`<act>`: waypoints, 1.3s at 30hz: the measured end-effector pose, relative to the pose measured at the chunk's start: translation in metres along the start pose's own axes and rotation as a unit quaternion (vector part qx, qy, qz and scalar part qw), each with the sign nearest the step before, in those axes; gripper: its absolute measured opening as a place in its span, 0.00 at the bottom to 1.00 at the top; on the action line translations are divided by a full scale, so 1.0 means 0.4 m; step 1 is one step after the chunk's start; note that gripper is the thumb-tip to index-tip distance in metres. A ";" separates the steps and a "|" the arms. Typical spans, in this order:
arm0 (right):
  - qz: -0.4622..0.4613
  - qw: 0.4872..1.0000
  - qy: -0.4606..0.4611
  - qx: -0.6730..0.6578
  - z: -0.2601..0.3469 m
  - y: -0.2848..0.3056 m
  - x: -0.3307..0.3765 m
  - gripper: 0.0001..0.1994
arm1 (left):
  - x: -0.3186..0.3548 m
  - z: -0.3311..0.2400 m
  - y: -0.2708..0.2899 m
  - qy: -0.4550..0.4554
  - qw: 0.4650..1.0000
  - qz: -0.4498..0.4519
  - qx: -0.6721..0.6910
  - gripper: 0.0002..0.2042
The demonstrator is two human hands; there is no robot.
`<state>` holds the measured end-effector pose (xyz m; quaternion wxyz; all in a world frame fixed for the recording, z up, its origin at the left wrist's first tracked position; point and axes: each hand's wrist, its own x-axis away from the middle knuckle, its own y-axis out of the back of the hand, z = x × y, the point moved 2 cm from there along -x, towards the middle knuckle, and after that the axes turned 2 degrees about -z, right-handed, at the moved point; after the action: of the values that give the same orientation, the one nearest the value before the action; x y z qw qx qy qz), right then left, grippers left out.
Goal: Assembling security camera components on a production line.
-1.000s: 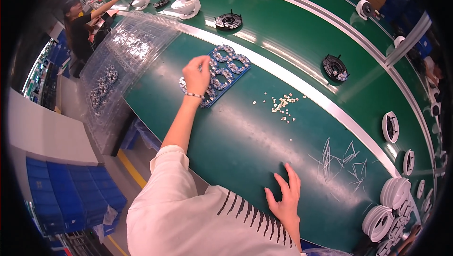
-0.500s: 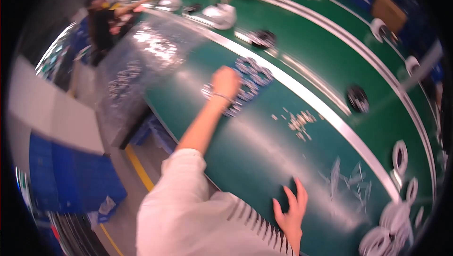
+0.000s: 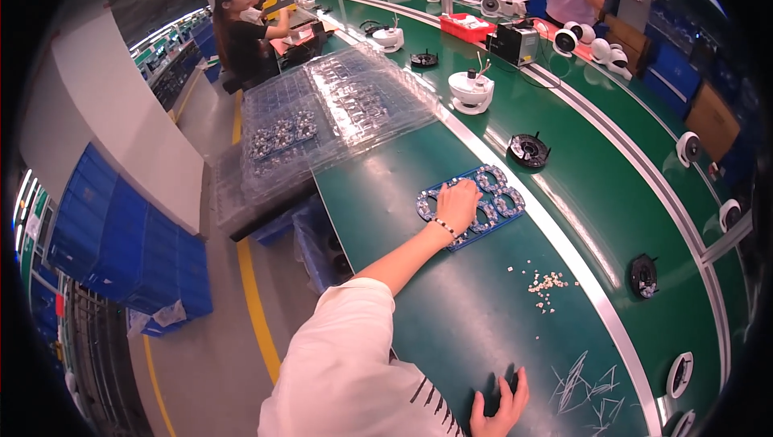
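Observation:
A blue panel of ring-shaped circuit boards [image 3: 505,200] lies on the green tabletop [image 3: 419,296], close to the metal rail. My left hand [image 3: 457,205] rests over its left part, fingers closed and curled down onto the boards. The fingertips are partly hidden, so their exact hold is unclear. One ring-shaped board [image 3: 425,206] juts out left of that hand. Near the lower edge, my right hand [image 3: 501,411] hovers by the table with fingers apart and nothing in them. Small pale pieces [image 3: 546,282] are scattered right of the panel. Thin clear strips [image 3: 576,381] lie beyond the right hand.
Clear plastic trays [image 3: 282,95] with more boards [image 3: 282,133] are stacked at the far left. A green conveyor [image 3: 555,220] beyond the rail carries black round parts [image 3: 529,150] and white housings [image 3: 470,92]. Blue crates [image 3: 129,236] stand on the left floor. Co-workers [image 3: 245,35] are farther back.
The view has swung and become sharper, so the table appears lower and farther right. My left hand stays over the panel; my right hand remains spread near the table's near edge.

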<state>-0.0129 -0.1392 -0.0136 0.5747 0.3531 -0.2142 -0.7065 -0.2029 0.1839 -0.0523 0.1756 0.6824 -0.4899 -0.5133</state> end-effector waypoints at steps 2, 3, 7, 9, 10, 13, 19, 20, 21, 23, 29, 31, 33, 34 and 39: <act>-0.011 1.000 0.002 0.002 -0.002 -0.003 -0.004 0.21 | -0.001 -0.073 0.066 -0.131 0.979 -0.118 0.098 0.04; -0.015 1.000 0.009 0.000 0.000 -0.008 -0.006 0.21 | 0.002 -0.108 0.092 -0.185 0.962 -0.117 0.160 0.04; -0.001 1.000 0.002 0.008 0.010 -0.007 -0.004 0.20 | 0.095 -0.267 0.139 -0.345 0.881 -0.034 0.322 0.04; -0.010 1.000 0.007 0.015 0.010 -0.008 0.001 0.21 | 0.154 -0.294 0.064 -0.395 0.857 0.045 0.328 0.06; -0.010 1.000 0.009 0.015 0.012 -0.007 0.001 0.21 | 0.170 -0.294 0.034 -0.392 0.865 0.068 0.304 0.07; -0.008 1.000 0.016 0.011 0.012 -0.003 -0.001 0.21 | 0.164 -0.264 -0.007 -0.374 0.893 0.091 0.233 0.09; -0.008 1.000 0.018 0.006 0.010 0.000 0.004 0.22 | 0.028 -0.115 0.030 -0.100 0.993 -0.005 0.065 0.10; -0.008 1.000 0.023 0.003 0.014 -0.001 0.003 0.22 | 0.019 -0.079 0.017 -0.072 0.996 -0.008 0.042 0.09; -0.007 1.000 0.029 0.002 0.015 0.000 0.002 0.22 | 0.011 -0.058 0.006 -0.041 0.997 0.068 0.014 0.09; -0.004 1.000 0.030 0.004 0.016 -0.002 0.005 0.22 | 0.018 -0.041 -0.003 -0.036 0.997 0.064 0.013 0.08; -0.019 0.998 0.053 0.026 0.015 0.001 0.010 0.21 | 0.020 -0.059 -0.024 -0.066 0.997 0.033 -0.001 0.07; -0.013 0.999 0.039 0.021 0.022 0.000 0.016 0.20 | 0.024 -0.057 -0.015 -0.057 0.997 0.049 0.017 0.07; -0.008 0.999 0.040 0.021 0.027 0.000 0.020 0.20 | 0.025 -0.047 -0.029 -0.046 0.998 0.051 0.013 0.07; -0.011 0.999 0.042 0.024 0.030 0.000 0.021 0.20 | 0.027 -0.048 -0.031 -0.055 0.998 0.033 0.009 0.06; -0.022 0.997 0.058 0.037 0.050 0.002 0.019 0.19 | 0.034 -0.047 -0.045 -0.083 0.996 -0.014 -0.034 0.06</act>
<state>-0.0280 -0.1489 -0.0018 0.5573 0.4188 -0.1989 -0.6888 -0.1777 0.1758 -0.0651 0.1507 0.6378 -0.4754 -0.5869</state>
